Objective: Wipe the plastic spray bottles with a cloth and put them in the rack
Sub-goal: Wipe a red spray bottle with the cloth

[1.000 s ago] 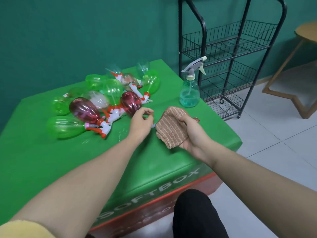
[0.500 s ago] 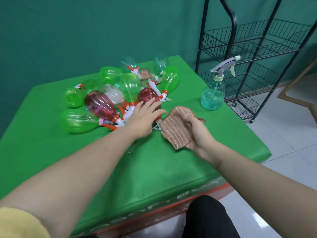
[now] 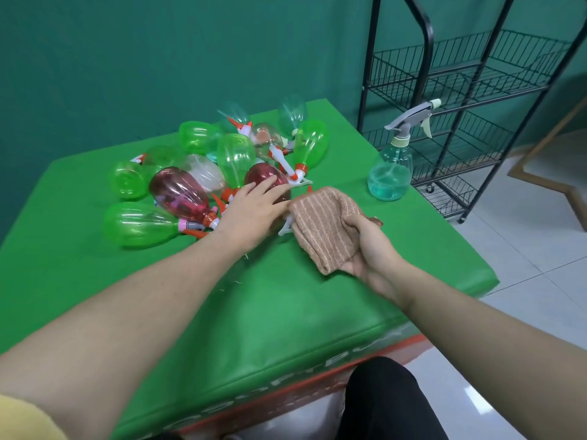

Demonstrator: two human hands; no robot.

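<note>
Broad green padded box top, smooth and faintly glossy, lettering on its front edge cut off and unreadable. Tall black wire rack at the right, mesh shelves bare, top out of frame. Heap of see-through plastic spray bottles lying toward the far left — ribbed bulb shapes, mostly green, two dark red, orange-and-white triggers tangled. Pale teal bottle upright by the rack. Ribbed brown cloth, soft and folded, gripped in right hand. Left hand laid flat, fingers straight, on nearer red bottle — mostly hidden beneath.
</note>
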